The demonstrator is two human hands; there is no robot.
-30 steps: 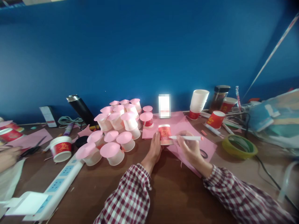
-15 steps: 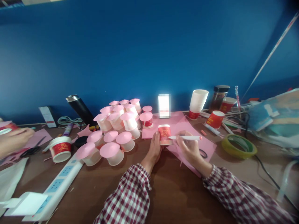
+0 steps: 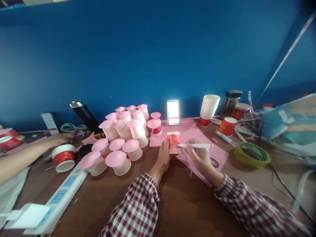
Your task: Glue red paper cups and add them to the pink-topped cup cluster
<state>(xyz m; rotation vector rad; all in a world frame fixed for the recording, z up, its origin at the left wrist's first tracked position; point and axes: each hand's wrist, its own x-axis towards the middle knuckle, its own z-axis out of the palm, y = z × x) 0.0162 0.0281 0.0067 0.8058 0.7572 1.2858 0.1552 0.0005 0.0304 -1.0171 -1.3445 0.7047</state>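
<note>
In the middle of the head view, my left hand [image 3: 163, 155] is wrapped around the side of a red and white paper cup [image 3: 174, 140]. My right hand [image 3: 199, 157] grips a white marker [image 3: 197, 145] with a pinkish end. The marker lies nearly level, and its tip points left at the cup's red side; whether it touches is too small to tell. Under my right hand is pink paper [image 3: 218, 152], with the dark handle loop of scissors [image 3: 214, 162] on it.
Several cups with pink paper tops [image 3: 117, 159] crowd the left middle. A power strip [image 3: 64, 194] runs along the front left. At the right lie a tape roll [image 3: 253, 154], a tipped red cup [image 3: 227, 126] and stacked cups [image 3: 209, 107]. Another person's arm [image 3: 27, 153] reaches in from the left.
My hands, the cup and the marker stay almost where they were. The other person's hand has moved right, toward the glue stick by the bottle, leaving a pink-topped cup at the far left.
</note>
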